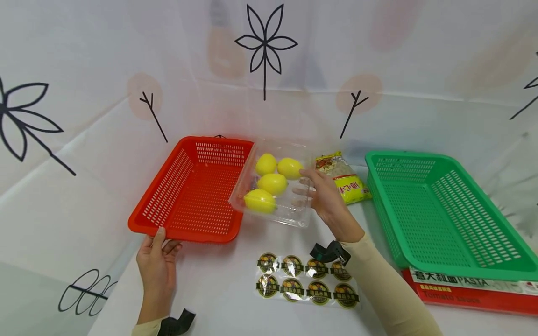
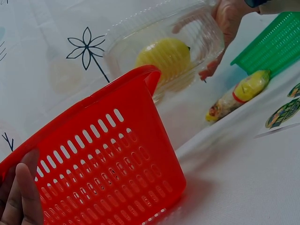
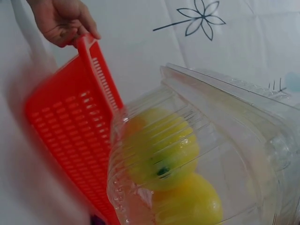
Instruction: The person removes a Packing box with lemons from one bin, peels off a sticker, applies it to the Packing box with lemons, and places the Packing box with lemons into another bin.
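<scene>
Looks like clear, glossy plastic in the container [image 1: 287, 219], smooth plastic in the red basket [image 1: 201, 200] at nine o'clock and green basket [image 1: 439, 210] at three, shiny film on the sticker sheet [image 1: 304, 280] at five, matt cloth [image 1: 311, 56] at twelve.

On the box [image 1: 496, 301] under the green basket [image 1: 445, 219], "意大利面PASTA" can be read on a white band and "Tomato sauce" on red; "通心粉" is printed on the yellow bag [image 1: 352, 187]; Chinese characters are carried by the round stickers [image 1: 292, 289], too small to be read surely.
</scene>
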Demonstrator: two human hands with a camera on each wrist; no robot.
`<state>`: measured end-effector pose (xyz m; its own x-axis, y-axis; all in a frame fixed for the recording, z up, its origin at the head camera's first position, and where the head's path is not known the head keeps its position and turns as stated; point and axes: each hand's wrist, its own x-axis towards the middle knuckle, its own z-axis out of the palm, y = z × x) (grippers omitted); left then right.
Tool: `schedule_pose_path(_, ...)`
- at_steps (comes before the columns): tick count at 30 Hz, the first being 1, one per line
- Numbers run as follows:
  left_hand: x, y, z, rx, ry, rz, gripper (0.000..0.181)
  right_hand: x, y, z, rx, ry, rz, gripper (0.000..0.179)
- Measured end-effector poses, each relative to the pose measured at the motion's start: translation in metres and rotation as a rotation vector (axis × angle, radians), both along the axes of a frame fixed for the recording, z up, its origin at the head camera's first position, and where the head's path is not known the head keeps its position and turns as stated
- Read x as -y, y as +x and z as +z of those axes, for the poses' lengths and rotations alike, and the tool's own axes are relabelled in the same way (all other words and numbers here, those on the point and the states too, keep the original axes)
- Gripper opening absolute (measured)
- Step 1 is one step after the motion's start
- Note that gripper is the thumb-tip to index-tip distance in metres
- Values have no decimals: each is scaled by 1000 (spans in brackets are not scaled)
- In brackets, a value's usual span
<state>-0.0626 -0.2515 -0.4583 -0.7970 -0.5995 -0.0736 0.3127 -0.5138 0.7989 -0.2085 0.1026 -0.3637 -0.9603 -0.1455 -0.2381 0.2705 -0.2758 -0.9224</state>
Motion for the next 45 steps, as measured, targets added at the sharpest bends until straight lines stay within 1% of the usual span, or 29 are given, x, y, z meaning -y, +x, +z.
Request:
schedule_pose_path(8,0,0,0,9,-4,-5,63,-10,2,-5,2,11,-10,65)
schedule_pose_path(15,0,1,1,8,4,-6,63,-15,3,-12,22,15,-22,67)
schedule_pose_path(24,1,0,2,5,-5,-10,65,-21,5,-22,27,0,-49,62)
schedule_pose_path(30,0,1,2,11,-2,-13,65,-25,8,-31,40,2,-69,69)
schedule_pose_path(35,0,2,1,15,-2,-17,65,-28,9,-40,70,3,-88,73)
schedule_pose_path(40,0,3,1,20,6,-20,64,-30,11,-49,92,24,-107,71)
schedule_pose_path(45,1,3,0,-1,-20,-25,60,-31,12,-56,92,59,-119,69)
